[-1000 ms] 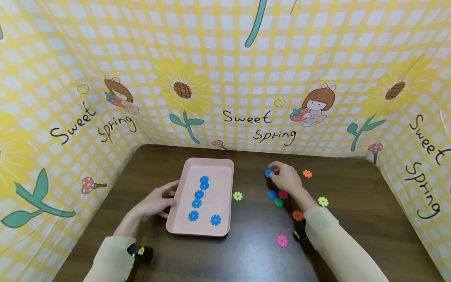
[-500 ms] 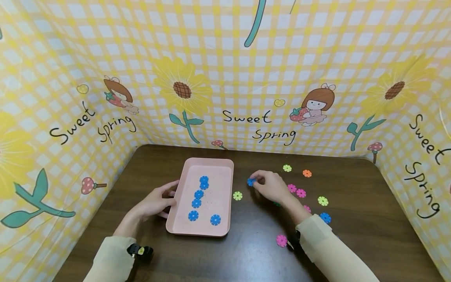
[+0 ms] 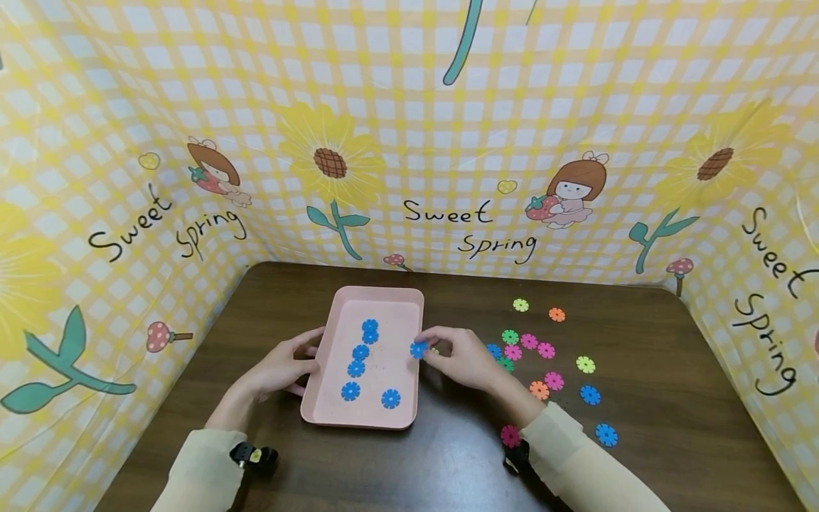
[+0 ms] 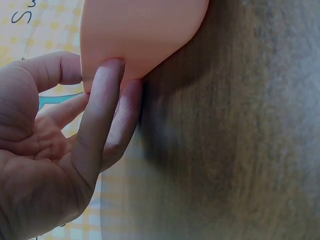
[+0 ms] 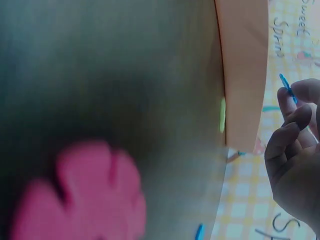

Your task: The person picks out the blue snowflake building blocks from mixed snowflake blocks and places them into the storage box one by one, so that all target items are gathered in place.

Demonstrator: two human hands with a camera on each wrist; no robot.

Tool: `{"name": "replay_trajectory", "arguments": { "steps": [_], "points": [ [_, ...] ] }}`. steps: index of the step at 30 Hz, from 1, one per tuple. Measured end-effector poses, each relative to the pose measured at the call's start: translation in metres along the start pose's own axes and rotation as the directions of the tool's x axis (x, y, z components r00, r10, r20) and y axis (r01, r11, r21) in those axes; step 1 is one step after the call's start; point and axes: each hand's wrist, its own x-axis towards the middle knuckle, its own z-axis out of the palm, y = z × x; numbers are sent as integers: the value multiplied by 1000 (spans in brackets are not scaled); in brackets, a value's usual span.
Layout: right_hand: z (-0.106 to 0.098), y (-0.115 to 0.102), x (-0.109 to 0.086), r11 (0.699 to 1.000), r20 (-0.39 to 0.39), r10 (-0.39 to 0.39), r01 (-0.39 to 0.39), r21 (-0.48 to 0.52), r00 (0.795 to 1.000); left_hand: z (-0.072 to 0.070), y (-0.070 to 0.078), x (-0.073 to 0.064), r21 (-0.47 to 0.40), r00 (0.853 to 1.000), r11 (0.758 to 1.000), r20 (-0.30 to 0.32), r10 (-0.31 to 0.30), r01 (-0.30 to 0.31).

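Observation:
My right hand (image 3: 466, 357) pinches a blue notched plastic disc (image 3: 418, 349) between thumb and fingertips, at the right rim of the pink tray (image 3: 392, 366). In the right wrist view, that blue disc (image 5: 286, 85) is edge-on, above rim height. Several matching blue discs (image 3: 350, 391) lie inside the tray, most in a rough column. My left hand (image 3: 281, 364) rests against the tray's left side. In the left wrist view, its extended fingers (image 4: 97, 115) touch the tray's outer wall (image 4: 140, 35). A yellow-green disc (image 5: 222, 115) lies beside the tray's right wall, mostly hidden in the head view.
To the right on the brown table (image 3: 461, 469) lie several loose discs: pink (image 3: 553, 381), orange (image 3: 557, 314), yellow-green (image 3: 585, 365), green (image 3: 510, 337) and blue (image 3: 606, 434). A patterned cloth (image 3: 409, 142) encloses the back and sides.
My right hand has carried the blue disc leftward from among the loose discs to the tray's right rim, uncovering discs behind it. My left hand and the tray have stayed put.

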Motion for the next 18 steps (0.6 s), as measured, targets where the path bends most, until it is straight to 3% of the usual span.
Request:
{"name": "replay_trajectory", "arguments": {
  "steps": [8,18],
  "points": [
    [28,-9,5,998,72,-54,55,-8,996,-1,-2,1,0,1000,1000,-4,-2,2],
    [44,-18,10,995,200,20,0,-97,980,0,0,0,-6,1000,1000,1,0,0]
  ]
}}
